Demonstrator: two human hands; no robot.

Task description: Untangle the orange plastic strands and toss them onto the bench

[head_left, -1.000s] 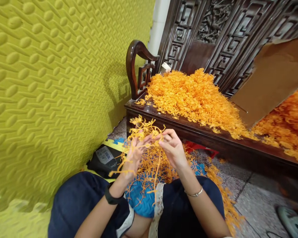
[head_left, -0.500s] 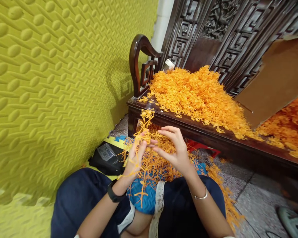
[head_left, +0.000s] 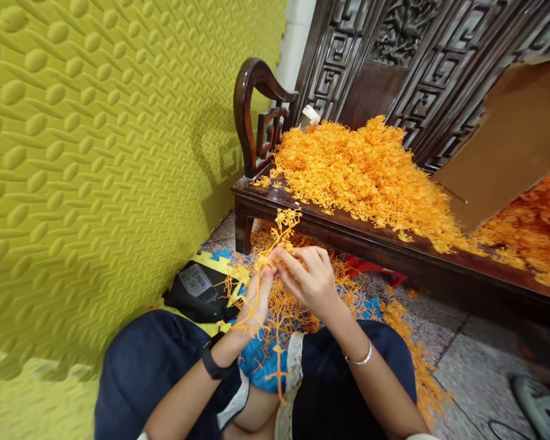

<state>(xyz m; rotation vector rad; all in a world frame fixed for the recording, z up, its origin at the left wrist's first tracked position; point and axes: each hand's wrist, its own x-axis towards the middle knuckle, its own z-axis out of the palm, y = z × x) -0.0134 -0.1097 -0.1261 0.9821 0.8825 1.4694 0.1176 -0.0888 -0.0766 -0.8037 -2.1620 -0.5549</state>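
Note:
My left hand (head_left: 255,299), with a black band at its wrist, is closed around an orange branched plastic sprig (head_left: 284,227). Small spidery heads cluster at the sprig's top, and thin stems trail below over the wrist and lap. My right hand (head_left: 312,278), wearing a silver bangle, pinches at the sprig's middle right beside the left fingertips. Exactly which bit lies between the right fingertips is too small to make out. Below both hands spreads a tangle of bare orange stems (head_left: 297,311) on a blue mat (head_left: 268,363).
A dark wooden bench (head_left: 275,198) bears a large heap of small orange plastic pieces (head_left: 348,165). A cardboard sheet (head_left: 499,140) divides it from a redder heap (head_left: 541,226). A black bag (head_left: 197,290) lies by the yellow foam wall (head_left: 119,153). A grey shoe (head_left: 538,403) is at lower right.
My right hand has moved left and its spread fingers have closed in at the sprig beside my left hand. The sprig's top has shifted slightly right.

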